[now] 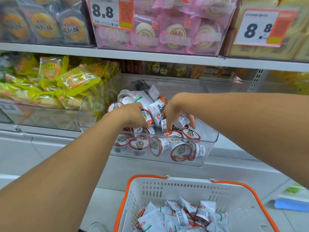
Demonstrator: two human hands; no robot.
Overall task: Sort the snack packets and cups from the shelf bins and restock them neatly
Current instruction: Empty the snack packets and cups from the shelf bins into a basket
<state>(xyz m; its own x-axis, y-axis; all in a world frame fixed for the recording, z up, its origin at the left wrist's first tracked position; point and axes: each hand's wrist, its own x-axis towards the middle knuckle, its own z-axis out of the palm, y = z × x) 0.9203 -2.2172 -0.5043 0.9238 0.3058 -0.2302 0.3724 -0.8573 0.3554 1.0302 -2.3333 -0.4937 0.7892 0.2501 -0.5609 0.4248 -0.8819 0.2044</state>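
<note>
Two hands are down in the clear bin [209, 148] on the lower shelf, which holds a jumble of tiger-lidded cups [139, 144] with white snack packets [156, 109] heaped behind them. My left hand [133, 117] is curled round a cup, and the right hand [177, 117] grips another one, lying on its side. My guess: I'm lifting cups clear so the two kinds can be separated. Below the bin, the orange-rimmed basket [167, 190] already holds a pile of the same white packets [182, 216], so that looks like the sorting spot.
</note>
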